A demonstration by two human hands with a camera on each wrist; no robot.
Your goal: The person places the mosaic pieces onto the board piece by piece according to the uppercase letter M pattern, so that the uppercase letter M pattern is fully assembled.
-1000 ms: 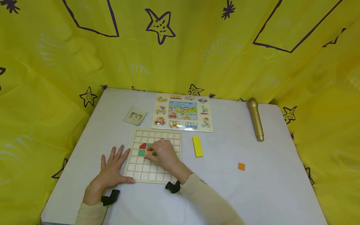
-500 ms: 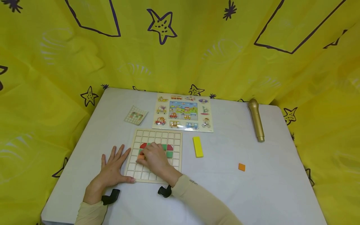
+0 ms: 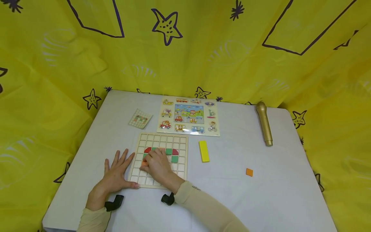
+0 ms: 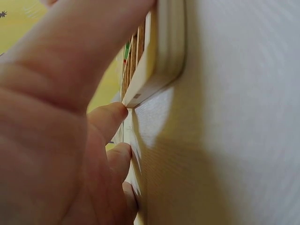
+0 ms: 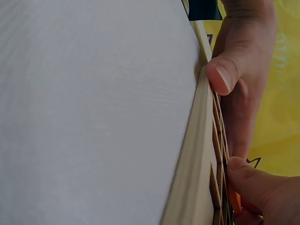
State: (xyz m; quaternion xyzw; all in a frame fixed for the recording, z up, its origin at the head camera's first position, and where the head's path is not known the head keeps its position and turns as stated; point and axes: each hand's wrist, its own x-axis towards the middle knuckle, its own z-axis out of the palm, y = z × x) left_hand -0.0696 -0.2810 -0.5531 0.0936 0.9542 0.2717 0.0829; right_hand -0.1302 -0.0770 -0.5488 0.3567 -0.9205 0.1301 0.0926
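A square wooden grid board (image 3: 134, 179) lies on the table. My left hand (image 3: 117, 174) rests spread at its left side, thumb on the near left corner, fingertips by the left edge. My right hand (image 3: 158, 166) reaches over the board and pinches an orange square tile (image 3: 144, 163) between thumb and fingers, low over a left-hand cell. In the right wrist view that orange tile (image 5: 236, 200) is at the grid surface, partly hidden. Around the hand sit red quarter-round tiles (image 3: 175, 152) and green square tiles (image 3: 175, 159). The hand covers the middle cells.
Behind the board lie a gridded pattern card (image 3: 140, 118) and a vehicle picture puzzle (image 3: 188, 114). To the right are a yellow block (image 3: 204, 151), a loose orange tile (image 3: 249, 172) and a gold microphone (image 3: 264, 124). A yellow curtain (image 3: 185, 64) surrounds the table.
My right hand has moved left and nearer, from the middle cells to the cell below the left green tile, with an orange tile at its fingertips. My left hand has stayed put.
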